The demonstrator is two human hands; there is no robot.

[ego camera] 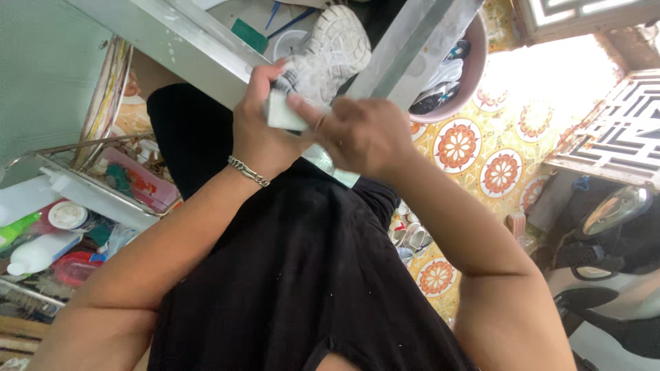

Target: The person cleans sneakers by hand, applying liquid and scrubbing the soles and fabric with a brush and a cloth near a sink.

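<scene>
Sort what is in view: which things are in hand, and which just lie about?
In hand: white sneaker; pale block, pinched by left hand and right hand.
Lying about: pink basin of shoes; white bottles on wire rack; green pad.

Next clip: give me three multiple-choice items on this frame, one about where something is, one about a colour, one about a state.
1. Where is the pink basin?
A. on the patterned tile floor
B. on the wire rack
C. in the person's lap

2. What colour is the block pinched in the left hand?
A. red
B. white
C. black

3. What is the sneaker's state?
A. boxed
B. worn on a foot
C. held, sole showing

Answers: 1 A, tiles surround it; 2 B, it shows pale white between the fingers; 3 C, both the left hand and the right hand grip it, tread facing the camera.
</scene>
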